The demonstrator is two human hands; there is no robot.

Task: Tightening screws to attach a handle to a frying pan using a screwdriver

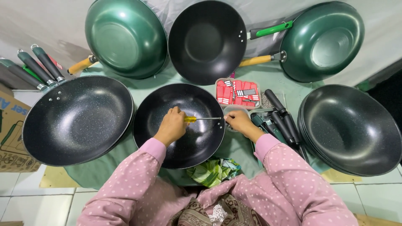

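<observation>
Screwdriver (pixel 200 119) with its yellow handle sits gripped in my left hand (pixel 172 124), its shaft lying level across the black speckled wok (pixel 179 125) and its tip reaching the right rim, where my right hand (pixel 238 121) pinches closed at the wok's edge, though I cannot tell on what. Room is tight: a stack of black woks (pixel 77 119) nearly touches the left rim, a red-filled tray (pixel 238 93) and loose black handles (pixel 278 115) crowd the right, and green woks (pixel 125 37) lean behind.
</observation>
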